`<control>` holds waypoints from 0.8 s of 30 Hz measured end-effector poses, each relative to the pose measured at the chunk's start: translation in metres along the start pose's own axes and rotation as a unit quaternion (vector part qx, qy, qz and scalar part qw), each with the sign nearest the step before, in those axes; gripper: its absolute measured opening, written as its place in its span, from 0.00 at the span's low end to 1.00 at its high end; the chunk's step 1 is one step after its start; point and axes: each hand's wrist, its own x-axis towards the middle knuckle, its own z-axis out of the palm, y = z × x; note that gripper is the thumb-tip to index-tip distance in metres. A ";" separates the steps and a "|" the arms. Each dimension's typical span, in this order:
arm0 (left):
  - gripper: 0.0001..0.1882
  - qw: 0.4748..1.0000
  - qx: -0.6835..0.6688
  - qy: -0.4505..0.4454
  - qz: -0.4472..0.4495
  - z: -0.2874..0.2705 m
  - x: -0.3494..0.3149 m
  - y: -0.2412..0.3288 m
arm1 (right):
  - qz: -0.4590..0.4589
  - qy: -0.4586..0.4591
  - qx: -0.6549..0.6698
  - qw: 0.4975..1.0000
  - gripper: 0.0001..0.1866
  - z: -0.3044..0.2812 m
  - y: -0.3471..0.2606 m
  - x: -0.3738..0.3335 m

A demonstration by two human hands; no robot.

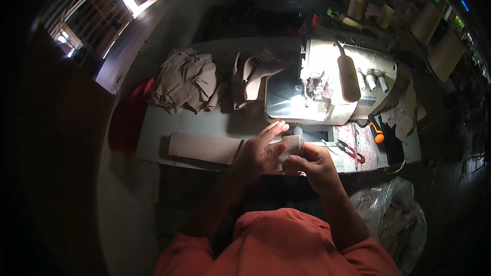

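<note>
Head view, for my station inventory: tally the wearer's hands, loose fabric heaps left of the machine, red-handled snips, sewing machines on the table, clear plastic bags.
Hands: 2 (left hand, right hand)
Fabric heaps: 2 (leftmost heap, heap beside the machine)
Red-handled snips: 1
Sewing machine: 1
Clear plastic bag: 1
Total: 7

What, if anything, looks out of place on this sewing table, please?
The fabric pile left of the sewing machine looks jumbled, unlike the flat strip beside the left hand. The sheet under the snips is red-specked; stain or print, I cannot tell.
</note>
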 end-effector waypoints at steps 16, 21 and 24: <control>0.06 0.995 0.083 0.043 -0.027 0.002 0.054 0.022 | -0.011 0.068 0.020 0.997 0.08 -0.014 -0.006 0.011; 0.07 0.950 0.257 0.100 0.147 0.012 0.086 0.006 | -0.068 0.137 0.024 0.988 0.08 -0.032 0.011 0.036; 0.08 0.866 0.425 0.020 0.264 0.010 0.083 0.004 | -0.105 0.163 0.019 0.981 0.19 -0.033 0.028 0.033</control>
